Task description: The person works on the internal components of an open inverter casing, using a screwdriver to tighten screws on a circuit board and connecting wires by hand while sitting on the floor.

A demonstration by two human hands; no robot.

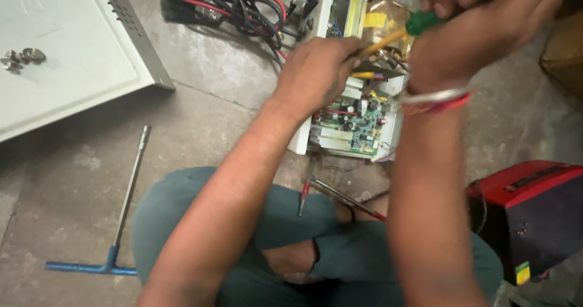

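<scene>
An opened white electronics box (392, 131) lies on the floor with a green circuit board (355, 125) showing inside. My left hand (316, 70) reaches into the box, fingers pinched around the yellow shaft of a screwdriver (419, 24). My right hand (467, 21) grips its green handle from above, at the top right. A bangle and a red thread circle my right wrist. The screwdriver's tip is hidden behind my left hand.
The box's white cover panel (67, 52) lies at top left with several screws (21, 58) on it. A blue-handled T-wrench (124, 204) rests on the concrete floor. Red and black cables (231, 3) sit behind the box. Pliers (328, 194) lie by my knees. A red and black case (534, 213) stands at right.
</scene>
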